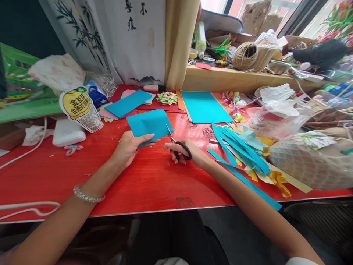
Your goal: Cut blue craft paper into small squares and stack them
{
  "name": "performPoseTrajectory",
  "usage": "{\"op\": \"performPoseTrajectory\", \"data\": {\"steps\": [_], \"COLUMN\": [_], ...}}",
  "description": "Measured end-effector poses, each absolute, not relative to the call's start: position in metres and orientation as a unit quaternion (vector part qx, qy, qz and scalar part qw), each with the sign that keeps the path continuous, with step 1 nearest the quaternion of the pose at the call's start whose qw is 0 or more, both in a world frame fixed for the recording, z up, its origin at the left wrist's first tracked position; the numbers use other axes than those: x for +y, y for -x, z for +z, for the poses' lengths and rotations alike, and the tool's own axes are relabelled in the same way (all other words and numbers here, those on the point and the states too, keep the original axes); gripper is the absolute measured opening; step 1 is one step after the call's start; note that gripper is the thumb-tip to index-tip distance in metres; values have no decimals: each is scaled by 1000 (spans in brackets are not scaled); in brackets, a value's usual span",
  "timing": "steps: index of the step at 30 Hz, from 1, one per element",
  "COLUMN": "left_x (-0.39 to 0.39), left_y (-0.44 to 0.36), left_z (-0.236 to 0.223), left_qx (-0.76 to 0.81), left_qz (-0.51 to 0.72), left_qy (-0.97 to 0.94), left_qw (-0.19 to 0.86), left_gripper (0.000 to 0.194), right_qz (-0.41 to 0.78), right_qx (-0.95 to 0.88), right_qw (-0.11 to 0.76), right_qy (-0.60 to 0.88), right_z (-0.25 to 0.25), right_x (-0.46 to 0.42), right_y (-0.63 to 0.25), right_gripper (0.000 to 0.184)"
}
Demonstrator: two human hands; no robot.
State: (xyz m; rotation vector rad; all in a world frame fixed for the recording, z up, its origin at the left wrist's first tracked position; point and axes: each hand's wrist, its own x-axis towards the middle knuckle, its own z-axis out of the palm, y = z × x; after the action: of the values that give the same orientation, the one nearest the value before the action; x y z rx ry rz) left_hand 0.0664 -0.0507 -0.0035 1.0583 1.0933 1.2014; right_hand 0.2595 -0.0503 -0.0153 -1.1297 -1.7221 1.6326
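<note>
My left hand [135, 145] pinches the lower edge of a blue sheet of paper [149, 123], thumb on top and fingers beneath. It is held up over the red table [154, 184]. In my right hand [183, 152] is a pair of scissors [184, 148] with black handles, my fingers through the loops. The blades point up and left and meet the right edge of the paper; whether they are parted is hard to make out. To the right of my right hand lies a heap of blue paper strips [242, 147], mixed with pale green and yellow scraps.
Behind lie a blue sheet stack [206, 106], folded blue paper [129, 103], a green-pink paper flower [167, 98] and a marker [154, 88]. At right sits a net-wrapped bundle [311, 162]; at left, a white box [68, 131] and cable [30, 206]. A twine roll [245, 56] stands on the sill.
</note>
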Motion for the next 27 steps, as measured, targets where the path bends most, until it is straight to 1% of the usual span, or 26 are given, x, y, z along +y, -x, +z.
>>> {"op": "performPoseTrajectory", "data": {"steps": [4,11,20,27], "left_x": [-51,-50,-48,-50], "left_y": [-67,-66,-65,-65], "left_z": [-3,-5,-8,-5], "left_qx": [458,447,454,454], "left_qz": [516,522,515,513], "left_qy": [-452,-462,-471,-479], "left_qw": [565,560,553,549], "left_gripper": [22,18,25,20], "right_qz": [603,588,581,589], "right_qx": [-630,-631,-623,-620], "right_qw": [262,276,288,288], "right_qy": [414,425,438,430], "right_z": [-15,-15,-19,-21], "right_x": [-50,-52,-53,-52], "right_y": [-258,-255,-253,-253], "right_gripper": [46,44,41,41]}}
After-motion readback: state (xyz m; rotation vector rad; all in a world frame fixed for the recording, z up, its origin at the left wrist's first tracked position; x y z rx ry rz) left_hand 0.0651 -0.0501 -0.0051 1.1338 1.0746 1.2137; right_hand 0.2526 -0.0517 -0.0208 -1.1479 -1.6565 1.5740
